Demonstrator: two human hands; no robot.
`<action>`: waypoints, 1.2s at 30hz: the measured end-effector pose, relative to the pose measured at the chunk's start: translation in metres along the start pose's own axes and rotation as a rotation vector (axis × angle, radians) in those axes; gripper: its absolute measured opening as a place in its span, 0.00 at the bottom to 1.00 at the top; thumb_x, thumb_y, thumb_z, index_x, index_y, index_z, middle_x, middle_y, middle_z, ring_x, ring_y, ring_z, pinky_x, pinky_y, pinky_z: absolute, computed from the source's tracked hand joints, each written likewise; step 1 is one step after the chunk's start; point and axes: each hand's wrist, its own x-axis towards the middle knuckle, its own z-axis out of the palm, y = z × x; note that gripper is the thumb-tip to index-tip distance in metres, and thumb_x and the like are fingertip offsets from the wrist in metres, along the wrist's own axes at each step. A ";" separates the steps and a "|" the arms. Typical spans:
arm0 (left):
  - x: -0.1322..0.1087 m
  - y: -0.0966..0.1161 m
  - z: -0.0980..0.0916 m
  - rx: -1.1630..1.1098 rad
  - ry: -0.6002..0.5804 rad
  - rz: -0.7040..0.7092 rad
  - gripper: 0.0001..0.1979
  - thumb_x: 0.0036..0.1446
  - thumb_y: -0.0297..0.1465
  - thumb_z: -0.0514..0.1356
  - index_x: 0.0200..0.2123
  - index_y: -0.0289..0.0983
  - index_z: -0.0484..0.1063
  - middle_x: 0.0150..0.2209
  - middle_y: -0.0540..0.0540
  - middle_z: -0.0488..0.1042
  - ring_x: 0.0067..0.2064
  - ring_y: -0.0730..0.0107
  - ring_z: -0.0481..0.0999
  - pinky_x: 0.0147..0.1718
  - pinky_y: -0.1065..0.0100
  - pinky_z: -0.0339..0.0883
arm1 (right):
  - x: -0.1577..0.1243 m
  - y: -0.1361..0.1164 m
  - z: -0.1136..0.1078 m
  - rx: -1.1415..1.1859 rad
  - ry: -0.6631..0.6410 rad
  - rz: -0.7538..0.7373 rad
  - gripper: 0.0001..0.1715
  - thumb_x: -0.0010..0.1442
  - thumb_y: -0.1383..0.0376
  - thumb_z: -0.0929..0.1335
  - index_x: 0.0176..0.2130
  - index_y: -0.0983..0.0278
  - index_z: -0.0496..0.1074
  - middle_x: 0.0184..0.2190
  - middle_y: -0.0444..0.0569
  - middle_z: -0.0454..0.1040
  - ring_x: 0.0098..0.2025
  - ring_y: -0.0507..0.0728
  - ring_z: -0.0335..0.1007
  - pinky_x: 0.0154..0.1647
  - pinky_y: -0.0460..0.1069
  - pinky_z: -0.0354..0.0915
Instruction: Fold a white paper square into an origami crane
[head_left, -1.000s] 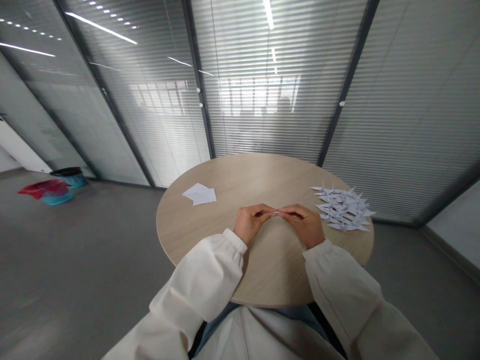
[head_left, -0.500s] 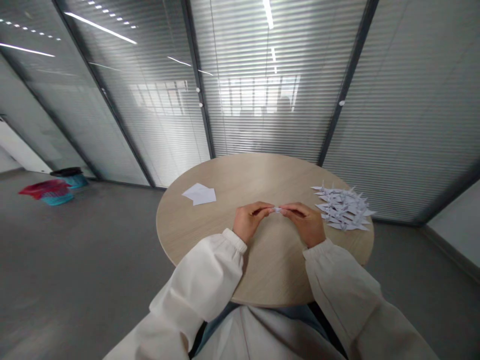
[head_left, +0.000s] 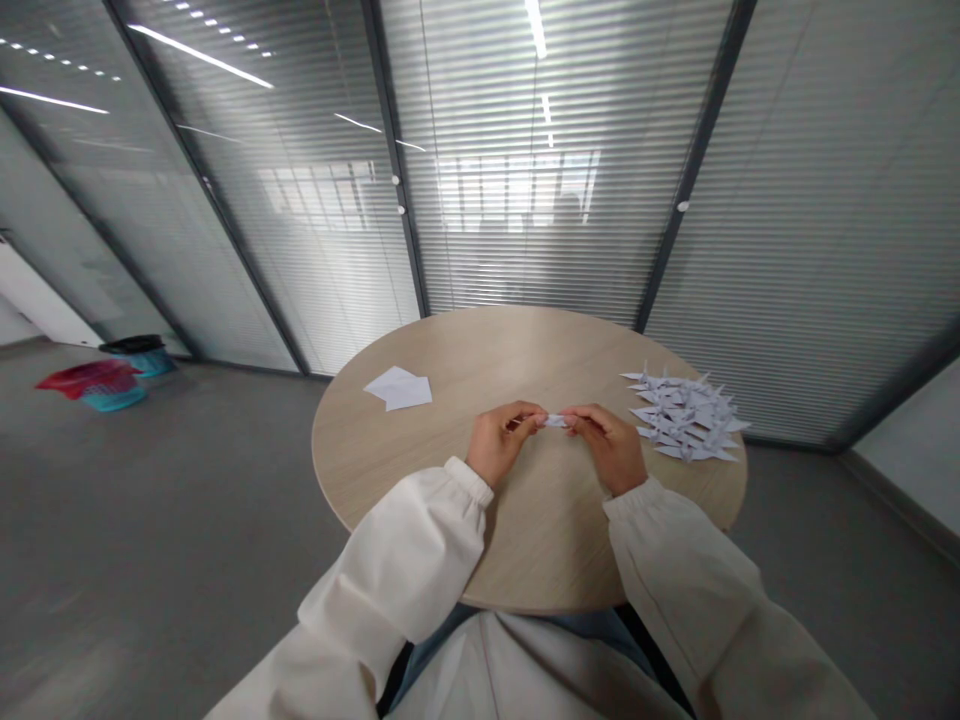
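The left hand (head_left: 499, 442) and the right hand (head_left: 609, 448) are held close together, each pinching one end of a small folded white paper (head_left: 556, 421) between thumb and fingers. The paper sits in the air just above the middle of the round wooden bench (head_left: 540, 540), touching nothing but the fingers, and its exact folds are too small to make out. To the right of the hands, a loose pile of white paper cranes (head_left: 684, 415) lies on the bench. To the left of the hands, two flat white paper sheets (head_left: 398, 389) overlap on the bench. Both cream sleeves (head_left: 397, 560) rest over the near edge of the bench.
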 end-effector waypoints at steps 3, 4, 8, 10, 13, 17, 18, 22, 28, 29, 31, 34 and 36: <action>-0.001 0.002 0.000 0.010 -0.018 0.007 0.14 0.54 0.38 0.56 0.32 0.33 0.75 0.28 0.45 0.76 0.30 0.72 0.74 0.30 0.73 0.66 | -0.001 0.002 0.001 -0.038 -0.011 -0.044 0.12 0.59 0.60 0.63 0.33 0.63 0.73 0.28 0.46 0.73 0.31 0.54 0.69 0.34 0.47 0.63; -0.001 0.003 0.001 0.012 -0.022 0.006 0.14 0.54 0.37 0.56 0.32 0.33 0.75 0.28 0.45 0.76 0.30 0.72 0.74 0.31 0.73 0.66 | -0.001 0.003 0.001 -0.040 -0.017 -0.055 0.12 0.59 0.60 0.63 0.33 0.63 0.72 0.29 0.46 0.73 0.32 0.54 0.69 0.34 0.47 0.62; -0.001 0.001 0.003 -0.006 -0.034 -0.031 0.14 0.54 0.38 0.55 0.32 0.33 0.74 0.28 0.45 0.76 0.29 0.72 0.73 0.29 0.73 0.66 | -0.001 0.002 0.003 -0.021 -0.054 -0.027 0.13 0.60 0.59 0.61 0.33 0.63 0.70 0.30 0.46 0.72 0.33 0.54 0.69 0.35 0.47 0.62; 0.000 0.000 0.003 -0.029 -0.044 -0.055 0.15 0.55 0.39 0.55 0.34 0.32 0.73 0.29 0.45 0.75 0.28 0.73 0.73 0.28 0.73 0.66 | -0.001 0.002 0.004 -0.005 -0.071 0.014 0.12 0.60 0.59 0.61 0.34 0.63 0.69 0.29 0.46 0.72 0.32 0.54 0.69 0.35 0.47 0.62; 0.000 -0.003 0.003 -0.018 -0.073 -0.070 0.16 0.55 0.40 0.53 0.35 0.33 0.73 0.30 0.45 0.75 0.27 0.73 0.73 0.29 0.73 0.67 | -0.001 0.003 0.004 -0.003 -0.090 0.056 0.13 0.59 0.58 0.61 0.33 0.64 0.68 0.28 0.46 0.71 0.31 0.54 0.69 0.34 0.47 0.62; 0.000 -0.004 0.002 0.036 -0.127 -0.080 0.18 0.55 0.42 0.53 0.35 0.34 0.73 0.28 0.46 0.75 0.28 0.73 0.73 0.29 0.73 0.66 | -0.001 0.006 0.005 0.028 -0.129 0.078 0.14 0.59 0.56 0.62 0.34 0.64 0.68 0.28 0.45 0.71 0.31 0.54 0.68 0.33 0.46 0.62; 0.000 -0.005 0.002 0.049 -0.136 -0.080 0.18 0.55 0.42 0.53 0.34 0.34 0.73 0.27 0.46 0.75 0.27 0.73 0.73 0.29 0.73 0.66 | -0.002 0.006 0.005 0.031 -0.137 0.080 0.14 0.59 0.56 0.62 0.34 0.64 0.68 0.29 0.45 0.71 0.31 0.54 0.68 0.33 0.46 0.62; 0.001 -0.005 0.003 0.097 -0.126 -0.078 0.17 0.54 0.42 0.54 0.33 0.34 0.74 0.26 0.47 0.75 0.26 0.74 0.73 0.28 0.74 0.65 | -0.001 0.003 0.006 0.000 -0.157 0.085 0.13 0.58 0.58 0.62 0.34 0.64 0.69 0.29 0.45 0.71 0.30 0.53 0.68 0.33 0.47 0.63; 0.000 -0.001 0.000 0.184 -0.152 -0.057 0.15 0.55 0.40 0.53 0.32 0.35 0.74 0.26 0.48 0.75 0.26 0.75 0.72 0.28 0.74 0.64 | -0.001 0.001 0.006 -0.122 -0.147 0.044 0.12 0.57 0.58 0.63 0.33 0.64 0.69 0.30 0.47 0.72 0.32 0.54 0.68 0.32 0.46 0.62; -0.001 0.000 0.000 0.195 -0.160 -0.050 0.15 0.55 0.40 0.53 0.32 0.35 0.74 0.26 0.48 0.75 0.26 0.75 0.72 0.28 0.74 0.64 | -0.002 0.002 0.006 -0.133 -0.149 0.028 0.13 0.57 0.57 0.63 0.33 0.64 0.69 0.30 0.47 0.72 0.32 0.54 0.68 0.32 0.46 0.62; -0.001 0.001 0.000 0.213 -0.178 -0.034 0.15 0.55 0.39 0.53 0.32 0.35 0.74 0.27 0.48 0.75 0.27 0.74 0.72 0.28 0.74 0.64 | -0.002 0.004 0.006 -0.155 -0.156 -0.019 0.13 0.58 0.57 0.62 0.33 0.64 0.69 0.30 0.47 0.72 0.32 0.55 0.68 0.33 0.47 0.62; -0.002 0.001 0.000 0.221 -0.202 -0.011 0.15 0.56 0.38 0.52 0.31 0.36 0.73 0.28 0.47 0.75 0.28 0.74 0.72 0.28 0.74 0.64 | -0.002 0.003 0.006 -0.194 -0.150 -0.109 0.13 0.59 0.57 0.61 0.32 0.63 0.68 0.29 0.48 0.71 0.33 0.55 0.67 0.35 0.48 0.62; -0.002 0.001 0.001 0.211 -0.214 -0.003 0.15 0.57 0.38 0.52 0.31 0.35 0.73 0.28 0.47 0.75 0.27 0.74 0.72 0.28 0.74 0.64 | -0.002 0.001 0.006 -0.211 -0.139 -0.146 0.13 0.60 0.58 0.61 0.31 0.63 0.67 0.28 0.48 0.70 0.32 0.55 0.66 0.35 0.48 0.62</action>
